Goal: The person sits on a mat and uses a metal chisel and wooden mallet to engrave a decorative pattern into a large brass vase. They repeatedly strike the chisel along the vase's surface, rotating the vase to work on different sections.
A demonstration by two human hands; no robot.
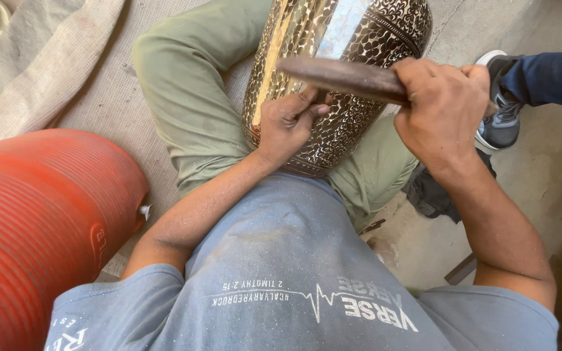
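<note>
A large shiny metal vessel point(352, 39) with a hammered, scale-like pattern lies between my knees, resting on my lap. My left hand point(287, 120) presses against its side, fingers pinched around a small tool whose tip is hidden against the metal. My right hand point(440, 107) is closed on a dark, worn wooden-looking hammer or mallet point(339, 75), held across the vessel just above my left hand. I sit on the ground in green trousers and a grey shirt.
A big ribbed orange cooler point(40, 221) with a white tap stands at my left. Burlap cloth point(40, 71) covers the ground at the upper left. Another person's shoe and blue trouser leg point(528, 84) lie at the upper right on concrete floor.
</note>
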